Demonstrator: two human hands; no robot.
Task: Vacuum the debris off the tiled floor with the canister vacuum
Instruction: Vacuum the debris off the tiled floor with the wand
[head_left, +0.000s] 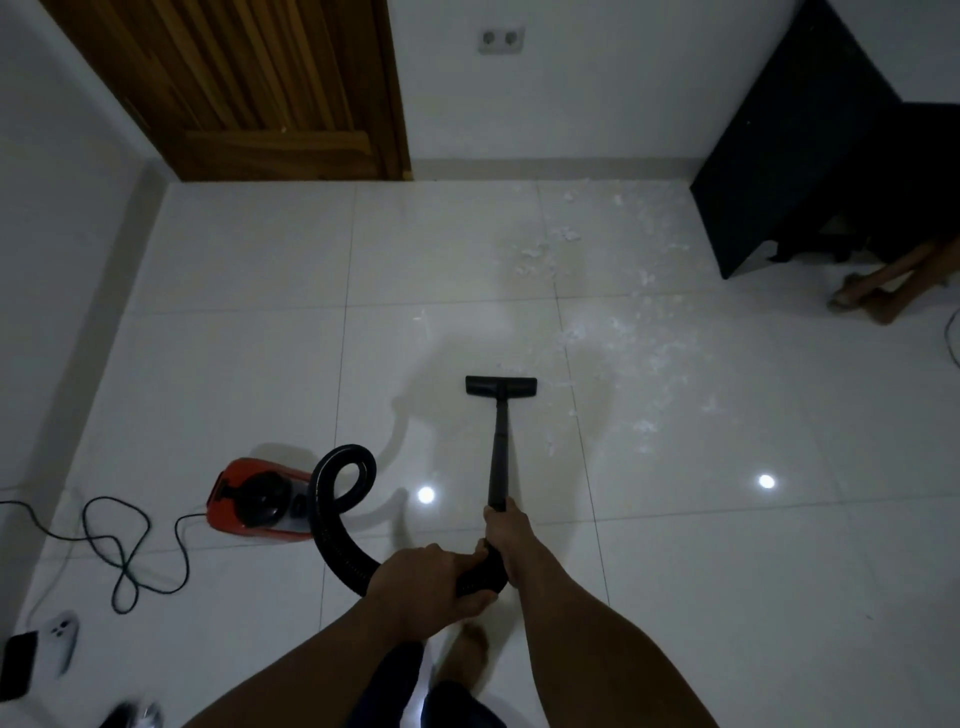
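A red and black canister vacuum (257, 500) sits on the white tiled floor (234, 332) at the left. Its black ribbed hose (340, 499) loops up and curves down to the handle. My left hand (421, 574) grips the hose end near the handle. My right hand (503, 535) grips the black wand (500, 447) higher up. The flat black floor nozzle (501, 386) rests on the tiles straight ahead. White scraps of debris (623, 338) lie scattered ahead and to the right of the nozzle, reaching back toward the wall.
A dark power cord (130, 545) snakes over the floor at the left. A white game controller (62, 642) and a dark phone (18, 665) lie at the bottom left. A black cabinet (810, 156) stands at the back right, a wooden door (249, 88) at the back left.
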